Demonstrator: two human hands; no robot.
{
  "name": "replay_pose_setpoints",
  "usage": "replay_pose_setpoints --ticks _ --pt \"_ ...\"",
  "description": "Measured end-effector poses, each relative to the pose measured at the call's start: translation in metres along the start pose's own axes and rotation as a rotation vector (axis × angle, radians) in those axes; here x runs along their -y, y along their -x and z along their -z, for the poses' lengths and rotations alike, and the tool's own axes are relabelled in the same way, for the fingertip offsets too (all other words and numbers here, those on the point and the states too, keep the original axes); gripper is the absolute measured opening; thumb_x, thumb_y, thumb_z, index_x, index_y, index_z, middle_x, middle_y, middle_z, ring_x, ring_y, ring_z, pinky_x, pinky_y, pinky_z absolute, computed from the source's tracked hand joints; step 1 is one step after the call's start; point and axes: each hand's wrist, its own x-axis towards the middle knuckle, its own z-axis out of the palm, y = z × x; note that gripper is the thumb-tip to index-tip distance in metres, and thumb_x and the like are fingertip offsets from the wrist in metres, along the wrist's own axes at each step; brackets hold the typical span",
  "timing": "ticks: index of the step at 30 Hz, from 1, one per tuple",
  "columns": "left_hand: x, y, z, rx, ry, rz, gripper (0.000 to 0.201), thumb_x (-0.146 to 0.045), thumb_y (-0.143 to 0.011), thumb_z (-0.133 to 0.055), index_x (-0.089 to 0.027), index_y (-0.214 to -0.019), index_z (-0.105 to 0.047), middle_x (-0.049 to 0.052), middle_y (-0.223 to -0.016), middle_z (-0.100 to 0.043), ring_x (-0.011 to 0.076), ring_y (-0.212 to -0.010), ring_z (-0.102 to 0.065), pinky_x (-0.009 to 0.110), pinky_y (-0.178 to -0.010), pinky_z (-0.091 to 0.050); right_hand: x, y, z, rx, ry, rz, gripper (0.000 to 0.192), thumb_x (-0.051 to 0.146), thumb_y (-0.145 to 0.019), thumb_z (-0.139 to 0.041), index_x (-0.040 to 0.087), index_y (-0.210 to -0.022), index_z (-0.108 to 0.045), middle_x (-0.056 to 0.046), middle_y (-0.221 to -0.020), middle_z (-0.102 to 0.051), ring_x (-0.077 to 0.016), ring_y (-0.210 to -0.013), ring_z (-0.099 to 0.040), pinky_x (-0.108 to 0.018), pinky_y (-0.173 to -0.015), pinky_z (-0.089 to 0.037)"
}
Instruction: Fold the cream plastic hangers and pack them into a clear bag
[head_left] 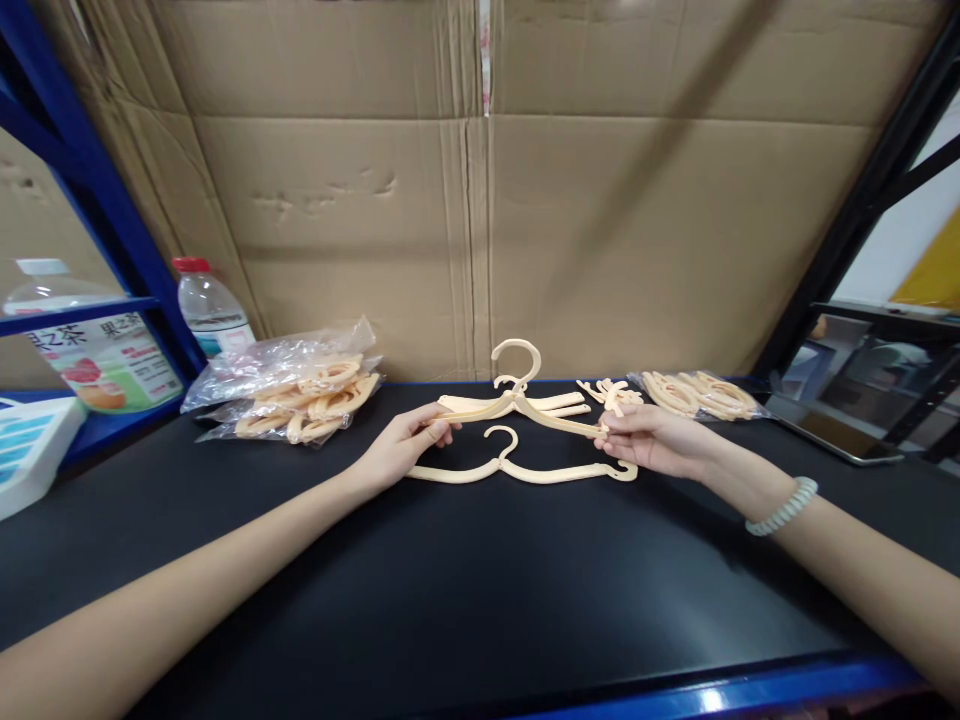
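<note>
A cream plastic clothes hanger point(552, 420) is held up over the table, its hook pointing upward. My left hand point(421, 436) pinches its left arm between thumb and fingers. At the opposite end, my right hand point(646, 438) grips the tip of the right arm, where the fingers partly hide a small cream piece. Just below, a second hanger point(555, 476) lies on the black table with its hook away from me; my left hand covers its left end. Behind the held hanger lie more cream hanger parts point(566, 402), partly hidden.
Bagged hanger parts point(322, 400) lie at the left, near a red-capped bottle point(214, 310) and a white-capped bottle point(105, 360). A loose pile of small cream pieces point(609, 390) and another clear bag point(701, 394) are at the right. Cardboard point(337, 200) walls the back of the black table point(480, 590).
</note>
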Motion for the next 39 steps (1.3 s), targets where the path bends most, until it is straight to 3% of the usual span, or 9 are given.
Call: replay_pose_setpoints --ticks 4,10,13,17,19,24,28,34,39 --pt "0.001 0.000 0.000 0.001 -0.028 0.021 0.030 -0.038 -0.090 -0.043 -0.015 -0.083 -0.061 0.002 -0.075 -0.058 0.0161 -0.072 -0.054 0.027 -0.070 -0.043 -0.001 0.001 -0.002 0.013 0.096 0.069 0.017 0.010 -0.066 -0.073 0.016 -0.061 -0.059 -0.001 -0.065 -0.062 -0.0128 -0.065 -0.066 -0.022 -0.069 -0.058" --pt "-0.003 0.004 -0.001 0.008 -0.099 0.025 0.032 -0.038 -0.091 -0.042 -0.016 -0.086 -0.063 0.005 -0.086 -0.063 0.0186 -0.082 -0.058 0.028 -0.073 -0.045 -0.003 0.002 -0.008 -0.159 0.175 0.186 0.022 0.005 -0.057 -0.072 0.016 -0.058 -0.053 0.002 -0.060 -0.057 -0.0099 -0.056 -0.060 -0.020 -0.056 -0.052" --pt "-0.007 0.006 -0.003 -0.027 -0.265 -0.060 0.034 -0.036 -0.095 -0.036 -0.016 -0.089 -0.064 0.004 -0.085 -0.062 0.0176 -0.076 -0.057 0.028 -0.069 -0.044 -0.004 0.003 -0.011 -0.183 0.193 0.229 0.022 0.007 -0.056 -0.073 0.016 -0.059 -0.054 0.002 -0.060 -0.058 -0.0100 -0.055 -0.059 -0.020 -0.054 -0.050" --pt "-0.014 0.008 -0.007 -0.085 -0.585 -0.272 0.033 -0.028 -0.097 -0.033 -0.015 -0.116 -0.056 0.008 -0.096 -0.063 0.0191 -0.083 -0.058 0.030 -0.074 -0.045 -0.004 0.006 -0.014 -0.095 0.138 0.233 0.024 0.011 -0.057 -0.075 0.017 -0.061 -0.052 0.002 -0.063 -0.058 -0.0119 -0.060 -0.062 -0.022 -0.059 -0.052" --pt "-0.020 0.009 -0.007 -0.084 -0.789 -0.359 0.032 -0.025 -0.097 -0.033 -0.015 -0.118 -0.055 0.009 -0.096 -0.065 0.0207 -0.083 -0.059 0.032 -0.073 -0.044 -0.004 0.007 -0.015 -0.079 0.129 0.220 0.019 0.013 -0.061 -0.075 0.017 -0.067 -0.058 0.002 -0.064 -0.059 -0.0128 -0.061 -0.063 -0.024 -0.062 -0.053" --pt "-0.041 0.012 0.004 0.032 -1.078 -0.360 0.026 -0.024 -0.096 -0.038 -0.015 -0.103 -0.060 0.006 -0.076 -0.063 0.0212 -0.070 -0.060 0.032 -0.065 -0.041 0.003 0.005 -0.009 -0.053 0.138 0.251 0.023 0.027 -0.074 -0.071 0.018 -0.096 -0.068 -0.003 -0.075 -0.064 -0.0131 -0.069 -0.062 -0.023 -0.059 -0.052" --pt "-0.053 0.014 0.019 0.223 -1.089 -0.282 0.025 -0.027 -0.095 -0.039 -0.017 -0.092 -0.062 0.004 -0.069 -0.058 0.0195 -0.064 -0.058 0.028 -0.058 -0.038 0.017 0.005 0.010 -0.065 0.119 0.339 0.019 0.031 -0.068 -0.076 0.021 -0.083 -0.071 0.001 -0.073 -0.061 -0.0082 -0.061 -0.054 -0.018 -0.050 -0.045" --pt "-0.056 0.017 0.026 0.402 -0.917 -0.247 0.021 -0.020 -0.093 -0.043 -0.019 -0.081 -0.061 0.002 -0.087 -0.059 0.0140 -0.065 -0.057 0.025 -0.057 -0.036 0.038 0.013 0.044 0.113 0.616 0.188 0.028 0.038 -0.063 -0.080 0.018 -0.081 -0.073 -0.003 -0.073 -0.066 -0.0132 -0.062 -0.058 -0.026 -0.056 -0.047" --pt "-0.059 0.021 0.024 0.471 -0.866 -0.215 0.011 -0.014 -0.086 -0.053 -0.020 -0.080 -0.059 0.001 -0.081 -0.059 0.0162 -0.073 -0.058 0.024 -0.060 -0.037 0.043 0.019 0.038 0.285 1.101 0.139 0.028 0.044 -0.069 -0.074 0.019 -0.082 -0.071 -0.004 -0.077 -0.070 -0.0162 -0.069 -0.061 -0.028 -0.064 -0.046"
